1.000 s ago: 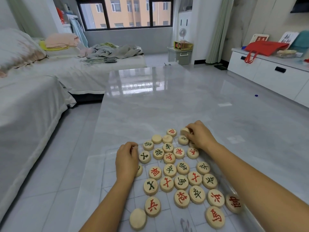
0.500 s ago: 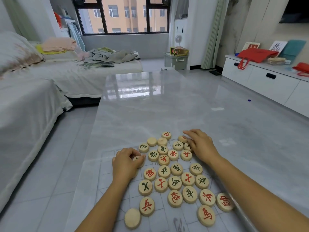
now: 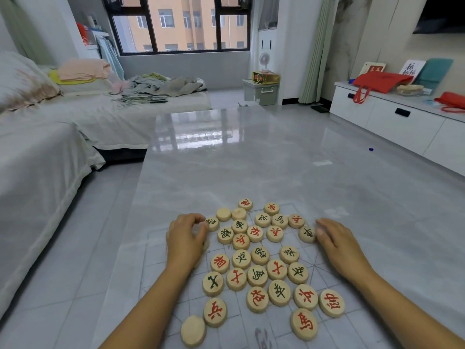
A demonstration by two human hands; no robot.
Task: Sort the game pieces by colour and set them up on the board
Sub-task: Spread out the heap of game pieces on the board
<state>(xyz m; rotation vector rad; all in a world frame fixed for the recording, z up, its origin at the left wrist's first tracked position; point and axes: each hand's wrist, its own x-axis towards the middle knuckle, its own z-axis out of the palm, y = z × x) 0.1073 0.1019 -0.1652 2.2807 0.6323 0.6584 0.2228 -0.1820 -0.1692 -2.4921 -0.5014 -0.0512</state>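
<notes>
14 red pieces [image 3: 255, 233], 13 dark [image 3: 257, 275], 3 blank [image 3: 193, 330]

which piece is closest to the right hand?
The black-lettered piece at the cluster's right edge, right by the fingertips of the right hand. Its nearest neighbour, a red-lettered piece, lies farther from the hand.

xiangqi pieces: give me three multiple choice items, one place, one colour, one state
1. Where is the blank-topped piece nearest the camera?
A) beside a red-marked piece, at the cluster's near-left end
B) in a bowl
C) on a chair
2. Character colours on the xiangqi pieces?
A) blue and yellow
B) red and dark
C) all red
3. The right hand is:
A) a fist
B) lifting a piece high
C) open, fingers straight, by the cluster's right edge
Key: 1 A, it lies next to the red one; 2 B, both colours show; 3 C, fingers lie straight.
</notes>
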